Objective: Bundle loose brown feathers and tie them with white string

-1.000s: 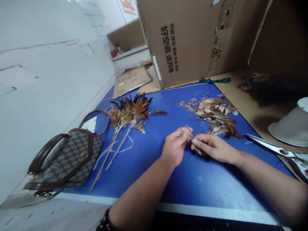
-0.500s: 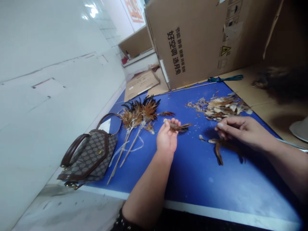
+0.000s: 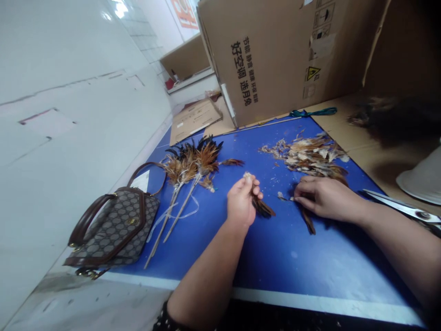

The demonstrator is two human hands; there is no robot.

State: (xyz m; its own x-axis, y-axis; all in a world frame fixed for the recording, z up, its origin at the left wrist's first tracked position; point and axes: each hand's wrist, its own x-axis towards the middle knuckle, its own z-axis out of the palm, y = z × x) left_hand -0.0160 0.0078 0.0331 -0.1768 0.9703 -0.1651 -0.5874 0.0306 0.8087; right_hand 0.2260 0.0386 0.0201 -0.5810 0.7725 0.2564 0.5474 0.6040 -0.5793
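Observation:
My left hand (image 3: 241,201) is closed on a small bunch of brown feathers (image 3: 262,207), quill ends up between thumb and fingers, tips hanging toward the blue mat (image 3: 275,248). My right hand (image 3: 322,196) lies low on the mat with fingers pinched on loose brown feathers (image 3: 308,221) beneath it. A heap of loose feathers (image 3: 310,156) lies just beyond the right hand. Two finished feather dusters on thin sticks (image 3: 188,168) rest to the left of my left hand.
A patterned handbag with brown handles (image 3: 112,230) sits at the mat's left edge. Scissors (image 3: 401,209) lie at the right beside a white hat-like object (image 3: 422,177). A large cardboard box (image 3: 275,55) stands behind; a green cord (image 3: 312,112) lies at its foot.
My hands, joined a second ago, have parted. The left hand kept a feather bunch and turned its tips downward; the right hand reached to the pile, then came down onto loose feathers on the mat.

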